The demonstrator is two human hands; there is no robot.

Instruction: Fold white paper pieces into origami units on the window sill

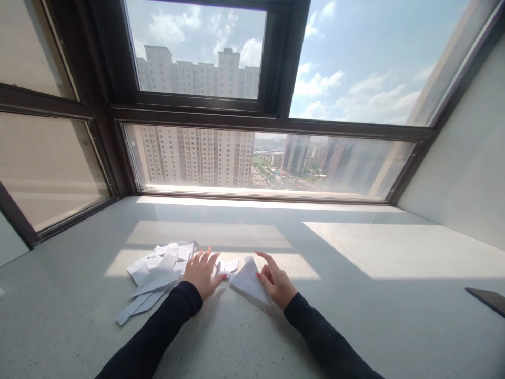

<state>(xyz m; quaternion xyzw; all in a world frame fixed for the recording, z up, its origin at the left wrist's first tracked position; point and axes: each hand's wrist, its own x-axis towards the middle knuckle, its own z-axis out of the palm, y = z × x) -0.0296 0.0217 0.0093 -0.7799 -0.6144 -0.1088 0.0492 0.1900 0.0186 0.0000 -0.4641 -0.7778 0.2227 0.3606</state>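
Note:
My right hand (276, 284) is at a white folded sheet of paper (248, 281), shaped roughly like a triangle. The thumb presses on its face, the index finger reaches forward past its top, and the other fingers are curled. My left hand (202, 273) has its fingers spread, with nothing gripped. It lies beside the right side of a loose pile of folded white papers (161, 268). Between my hands is a small folded paper piece (228, 267), close to the left thumb and the folded sheet.
The pale speckled windowsill (335, 326) holds everything, with sunlit patches across it. Dark window frames (268, 122) rise at the back and left, with tall buildings outside. A dark flat object (487, 300) lies at the right edge, and a white wall (469, 142) stands there.

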